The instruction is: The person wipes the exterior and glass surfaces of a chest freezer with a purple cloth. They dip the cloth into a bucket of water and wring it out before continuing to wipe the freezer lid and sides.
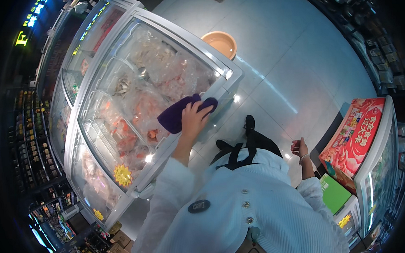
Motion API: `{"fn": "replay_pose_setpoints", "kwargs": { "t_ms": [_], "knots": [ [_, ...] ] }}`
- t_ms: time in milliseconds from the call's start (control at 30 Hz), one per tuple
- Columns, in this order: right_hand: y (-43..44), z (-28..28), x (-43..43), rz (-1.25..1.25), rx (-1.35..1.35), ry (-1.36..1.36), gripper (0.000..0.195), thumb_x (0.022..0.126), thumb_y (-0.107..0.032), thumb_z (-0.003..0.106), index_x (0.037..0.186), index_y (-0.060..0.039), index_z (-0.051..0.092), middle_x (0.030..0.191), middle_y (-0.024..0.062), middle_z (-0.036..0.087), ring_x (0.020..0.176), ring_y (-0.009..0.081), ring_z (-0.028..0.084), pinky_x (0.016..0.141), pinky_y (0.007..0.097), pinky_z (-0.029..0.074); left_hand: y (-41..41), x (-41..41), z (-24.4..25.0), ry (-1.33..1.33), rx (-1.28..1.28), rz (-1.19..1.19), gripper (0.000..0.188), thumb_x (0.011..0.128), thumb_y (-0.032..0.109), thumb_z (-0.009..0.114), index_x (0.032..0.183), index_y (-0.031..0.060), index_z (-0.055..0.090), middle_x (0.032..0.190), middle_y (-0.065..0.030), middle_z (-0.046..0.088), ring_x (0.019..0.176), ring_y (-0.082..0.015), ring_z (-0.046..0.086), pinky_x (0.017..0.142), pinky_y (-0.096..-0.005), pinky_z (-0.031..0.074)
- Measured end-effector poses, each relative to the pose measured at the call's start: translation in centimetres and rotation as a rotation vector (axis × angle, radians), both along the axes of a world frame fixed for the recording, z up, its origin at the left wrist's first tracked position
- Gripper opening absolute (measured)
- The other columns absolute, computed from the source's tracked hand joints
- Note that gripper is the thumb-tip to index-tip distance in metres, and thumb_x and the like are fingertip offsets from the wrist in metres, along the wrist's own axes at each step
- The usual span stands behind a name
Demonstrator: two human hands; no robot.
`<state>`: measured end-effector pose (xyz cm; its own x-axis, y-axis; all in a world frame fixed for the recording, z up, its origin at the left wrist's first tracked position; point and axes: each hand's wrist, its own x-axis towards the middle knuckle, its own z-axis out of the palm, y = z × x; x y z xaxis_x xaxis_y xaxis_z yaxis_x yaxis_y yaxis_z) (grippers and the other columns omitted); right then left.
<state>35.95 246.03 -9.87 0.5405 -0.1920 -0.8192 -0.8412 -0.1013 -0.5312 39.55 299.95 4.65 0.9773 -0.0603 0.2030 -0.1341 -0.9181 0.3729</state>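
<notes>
My left hand [193, 116] is closed on a dark purple cloth [175, 115], which lies against the edge of a chest freezer's glass lid [159, 64]. One end of the cloth bunches up past my fingers over the freezer's white rim [156, 162]. Under the glass lie bags of frozen seafood [134, 109], some of it pinkish or orange. My right hand [300, 147] hangs at my other side above the floor, fingers apart and holding nothing, with a bracelet at the wrist.
An orange-brown basin [221, 44] stands on the tiled floor beyond the freezer's corner. To the right are a red-panelled freezer [355, 133] and a green box [335, 192]. Stocked shelves [30, 137] line the far left, and cardboard boxes [120, 247] sit at lower left.
</notes>
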Motion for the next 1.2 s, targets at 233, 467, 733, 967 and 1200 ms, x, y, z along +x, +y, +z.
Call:
{"fn": "replay_pose_setpoints", "kwargs": {
  "t_ms": [233, 467, 733, 967, 1200],
  "knots": [
    [0.6, -2.4, 2.9, 0.021, -0.007, 0.036, 0.066, 0.098, -0.066, 0.030, 0.097, -0.0102, 0.064, 0.074, 0.0023, 0.064, 0.064, 0.0150, 0.062, 0.058, 0.0305, 0.048, 2.9, -5.8, 1.4, 0.079, 0.128, 0.093, 0.043, 0.076, 0.017, 0.076, 0.117, 0.0298, 0.072, 0.110, -0.0057, 0.059, 0.097, -0.0291, 0.055, 0.079, -0.0412, 0.045],
    [4.9, -1.7, 7.4, 0.242, 0.034, -0.028, 0.066, 0.099, -0.065, 0.031, 0.098, -0.0085, 0.065, 0.075, 0.0046, 0.065, 0.066, 0.0155, 0.063, 0.058, 0.0297, 0.049, -4.6, 5.6, 0.5, 0.194, 0.266, 0.070, 0.042, 0.090, 0.031, 0.058, 0.132, 0.0317, 0.058, 0.122, -0.0058, 0.058, 0.108, -0.0288, 0.054, 0.081, -0.0460, 0.042],
    [9.7, -0.5, 10.5, 0.645, 0.013, -0.061, 0.073, 0.098, -0.067, 0.032, 0.110, -0.0023, 0.065, 0.085, 0.0100, 0.067, 0.073, 0.0192, 0.066, 0.062, 0.0301, 0.051, -3.7, 1.1, 0.2, 0.099, -0.120, 0.358, 0.033, 0.085, 0.028, 0.067, 0.117, 0.0239, 0.067, 0.114, -0.0073, 0.058, 0.108, -0.0303, 0.054, 0.085, -0.0451, 0.048],
    [9.4, -3.4, 11.8, 0.756, -0.126, 0.075, 0.073, 0.098, -0.064, 0.030, 0.112, -0.0016, 0.064, 0.082, 0.0114, 0.067, 0.067, 0.0205, 0.063, 0.057, 0.0319, 0.050, 10.2, -21.5, -1.9, -0.197, 0.027, 0.940, 0.025, 0.078, 0.022, 0.074, 0.102, 0.0167, 0.069, 0.102, -0.0056, 0.061, 0.094, -0.0302, 0.059, 0.079, -0.0409, 0.052],
    [9.9, -7.1, 9.9, 0.737, -0.087, 0.078, 0.076, 0.096, -0.068, 0.035, 0.113, 0.0013, 0.064, 0.078, 0.0110, 0.065, 0.062, 0.0214, 0.060, 0.058, 0.0330, 0.051, 20.0, -38.6, -4.0, -0.005, 0.321, 1.230, 0.040, 0.080, 0.028, 0.073, 0.117, 0.0186, 0.060, 0.120, -0.0114, 0.053, 0.111, -0.0370, 0.052, 0.087, -0.0478, 0.050]
  ]
}}
